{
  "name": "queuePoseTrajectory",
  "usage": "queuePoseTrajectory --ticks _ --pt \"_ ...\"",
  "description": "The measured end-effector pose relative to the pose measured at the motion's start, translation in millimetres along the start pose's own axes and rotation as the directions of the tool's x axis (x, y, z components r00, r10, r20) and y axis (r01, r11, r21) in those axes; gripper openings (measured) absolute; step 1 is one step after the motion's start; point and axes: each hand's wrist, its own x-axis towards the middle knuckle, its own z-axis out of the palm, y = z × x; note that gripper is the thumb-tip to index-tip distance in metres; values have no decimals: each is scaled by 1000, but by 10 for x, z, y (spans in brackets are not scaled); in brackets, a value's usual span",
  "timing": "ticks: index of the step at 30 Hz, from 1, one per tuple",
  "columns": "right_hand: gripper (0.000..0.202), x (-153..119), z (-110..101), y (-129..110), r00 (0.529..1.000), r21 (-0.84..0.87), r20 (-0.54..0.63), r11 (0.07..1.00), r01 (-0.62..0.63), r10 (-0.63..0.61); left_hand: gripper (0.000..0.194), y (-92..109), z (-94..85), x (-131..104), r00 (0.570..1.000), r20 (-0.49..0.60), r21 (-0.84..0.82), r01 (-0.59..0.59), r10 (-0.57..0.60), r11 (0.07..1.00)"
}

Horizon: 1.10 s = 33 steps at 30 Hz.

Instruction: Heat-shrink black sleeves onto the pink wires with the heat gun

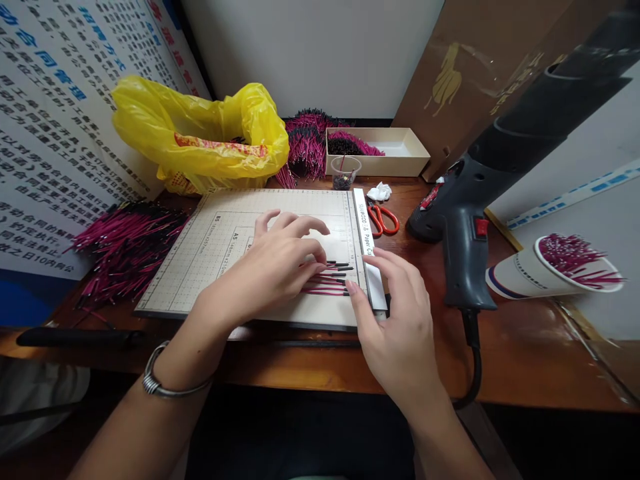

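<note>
Several thin pink wires (pixel 325 289) with black ends lie side by side on the paper cutter's board (pixel 195 267). Over them is my left hand (pixel 275 260), thumb and index finger closed together at the wires, the other fingers lifted and curved. The exact grip is partly hidden by the hand. At the cutter's right edge, my right hand (pixel 400 313) has thumb and fingers apart. Its thumb tip touches or nearly touches the black wire ends, and its index finger rests near the white guard strip (pixel 367 233).
Pink-and-black wire bundles (pixel 135 243) lie left, with more behind a yellow bag (pixel 200 133) and in a cardboard tray (pixel 400 150). A small plastic cup (pixel 345 175), crumpled tissue (pixel 379 192) and red-handled scissors (pixel 385 220) sit beyond the cutter. Right stand a heat gun (pixel 465 260) and paper cup (pixel 520 273).
</note>
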Motion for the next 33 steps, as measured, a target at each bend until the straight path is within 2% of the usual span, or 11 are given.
queuePoseTrajectory --ticks 2,8,11,15,18,24,28,33 --pt "26 8 -10 -5 1000 45 -1 999 -8 8 22 47 -2 -46 999 -41 -45 -14 12 999" --pt "12 21 -61 1 999 102 29 994 37 -40 21 157 37 -194 994 -107 -182 -48 29 982" --pt "11 47 -104 13 998 180 53 983 34 -44 9 152 100 -288 988 -153 -260 -15 -25 965" --pt "9 89 -156 25 995 256 78 966 45 -67 10 131 182 -415 968 -226 -356 23 -110 934" --pt "10 101 -177 19 994 274 92 961 37 -65 19 128 209 -467 948 -282 -421 14 -145 907" --pt "10 84 -198 -8 993 247 100 968 36 -63 23 131 192 -474 959 -261 -458 -24 -108 888" --pt "11 83 -206 -2 990 245 119 969 45 -76 26 110 193 -468 955 -257 -465 11 -147 885" --pt "11 62 -203 27 987 212 143 976 42 -73 29 99 190 -518 956 -259 -430 16 -140 903"
